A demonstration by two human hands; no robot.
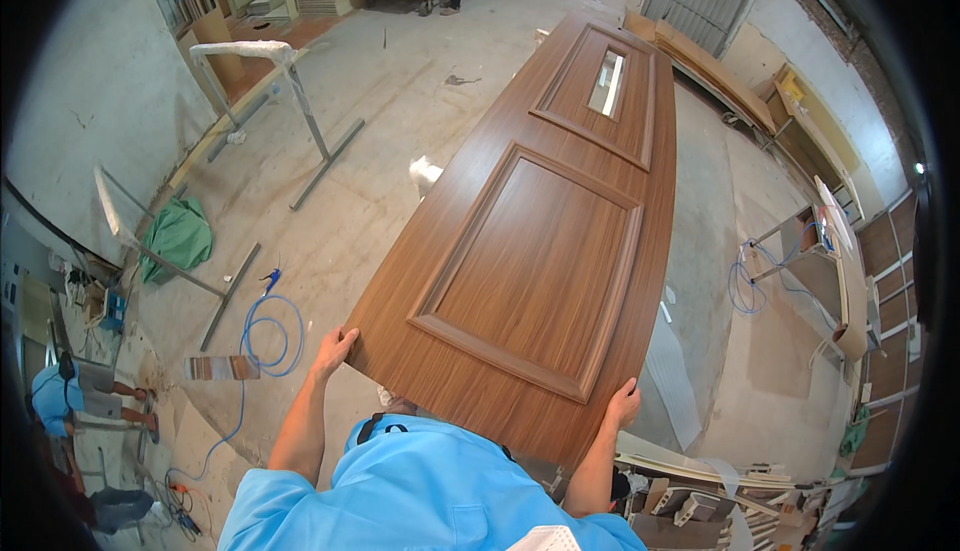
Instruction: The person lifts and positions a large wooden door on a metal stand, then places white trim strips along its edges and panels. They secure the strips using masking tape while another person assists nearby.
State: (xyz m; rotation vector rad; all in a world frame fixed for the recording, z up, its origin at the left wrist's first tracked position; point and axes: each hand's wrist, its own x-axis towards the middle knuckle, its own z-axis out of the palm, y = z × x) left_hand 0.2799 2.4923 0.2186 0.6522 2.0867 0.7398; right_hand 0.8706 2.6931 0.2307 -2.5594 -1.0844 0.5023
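A brown wood-grain door (pixel 528 263) with rectangular mouldings (pixel 498 359) and a narrow slot (pixel 606 84) extends above a concrete floor (pixel 385 91), its near end pinched at opposite edges by a worker's left hand (pixel 335 349) and right hand (pixel 624 405).

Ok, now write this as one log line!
left hand: grips door, near-left corner | right hand: grips door, right edge | door: panelled face up, slot toward far end | to left: blue hose, green bundle
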